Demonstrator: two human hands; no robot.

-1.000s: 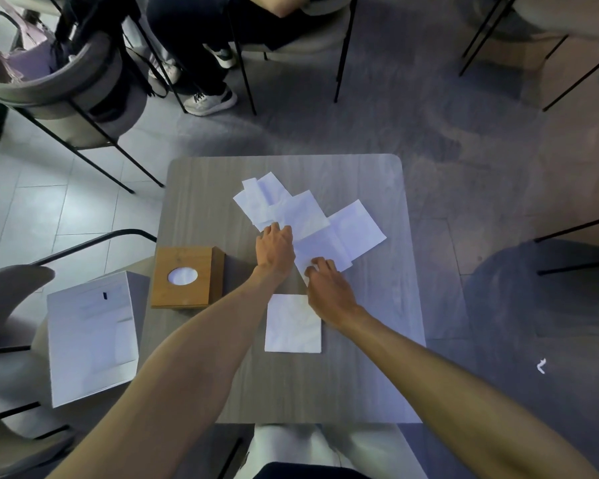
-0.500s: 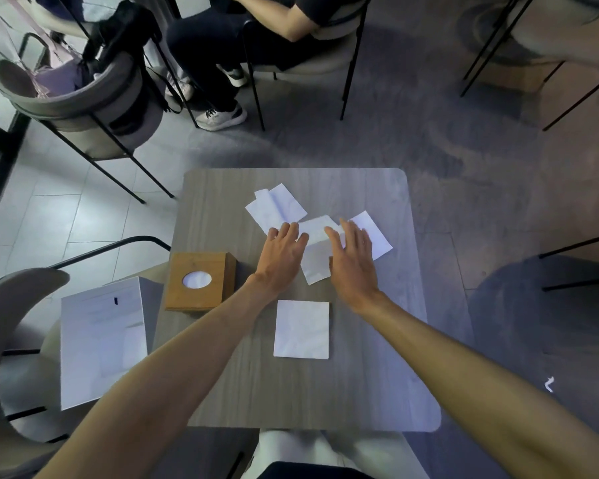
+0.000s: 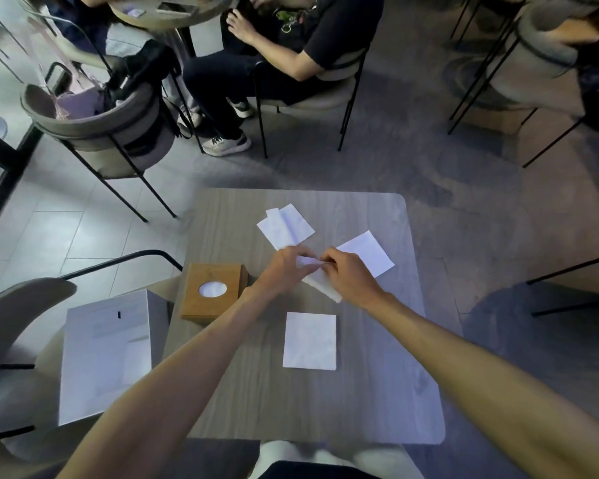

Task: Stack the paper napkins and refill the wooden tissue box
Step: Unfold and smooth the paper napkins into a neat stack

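A: Where do we stand with the napkins?

B: Both our hands meet over the middle of the table (image 3: 377, 392). The left hand (image 3: 284, 267) and right hand (image 3: 351, 276) have their fingers pinched narrow on one folded napkin (image 3: 320, 283), lifted slightly, its lower corner hanging toward us. A flat napkin (image 3: 310, 341) lies nearer us, apart from the rest. Two overlapping napkins (image 3: 286, 227) sit at the far side, and another single napkin (image 3: 369, 252) lies just beyond the right hand.

A: And the box?

B: The wooden tissue box (image 3: 213, 292) stands near the left edge, just beside our left wrist, its oval opening showing white inside.

A: How will these handle, do we think?

B: We judge them very light and limp. Thin paper like this likely creases or tears if we pull hard, and a loose sheet may slide on the smooth tabletop. So we would take each one by an edge or corner with a gentle pinch, or press flat with the fingertips and drag.

A: And the pile?

B: Once stacked, we would probably grip it by opposite edges so the sheets stay square. The box looks stiff and solid, so a firmer hold on its side walls should be fine.
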